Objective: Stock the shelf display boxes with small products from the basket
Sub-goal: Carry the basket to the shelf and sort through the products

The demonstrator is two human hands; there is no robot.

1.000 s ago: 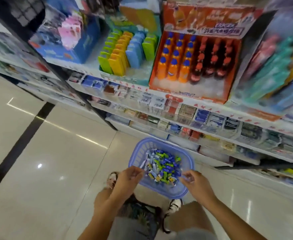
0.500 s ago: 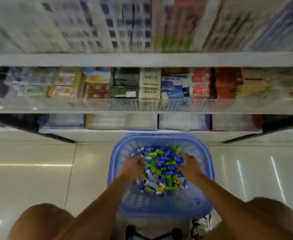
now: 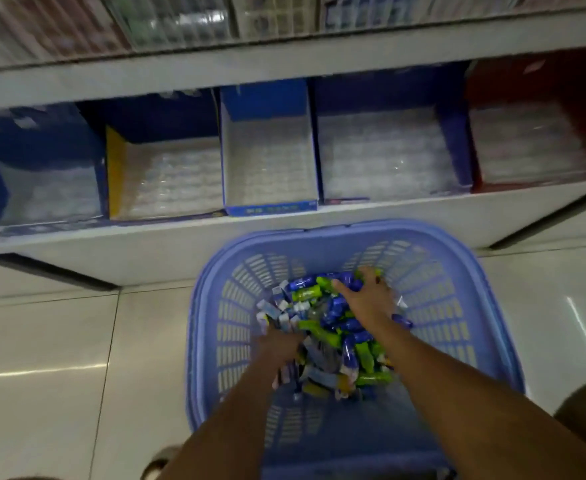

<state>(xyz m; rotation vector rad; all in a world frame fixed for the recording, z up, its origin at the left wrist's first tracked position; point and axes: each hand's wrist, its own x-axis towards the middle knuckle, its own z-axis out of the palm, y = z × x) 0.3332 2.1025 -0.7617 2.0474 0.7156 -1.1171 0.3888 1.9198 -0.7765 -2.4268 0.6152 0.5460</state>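
Observation:
A blue plastic basket (image 3: 457, 306) stands on the floor in front of the bottom shelf, holding a heap of small blue, green and white packets (image 3: 333, 327). My right hand (image 3: 367, 301) lies on the far side of the heap, its fingers curled round some blue and green packets. My left hand (image 3: 277, 342) is dug into the near left of the heap; it is blurred and its fingers are hidden among the packets. Several open display boxes sit side by side on the bottom shelf, among them a blue one (image 3: 270, 206) straight behind the basket.
The white shelf ledge (image 3: 146, 251) runs just behind the basket, and an upper shelf board (image 3: 284, 60) overhangs the boxes. A yellow-sided box (image 3: 114, 174) is at the left and a red one (image 3: 534, 181) at the right. Pale glossy floor tiles (image 3: 42, 358) spread to the left.
The view has dropped from the upper shelves to the bottom shelf and basket. Both hands went from the basket's near rim into the heap; the right hand has moved to its far side.

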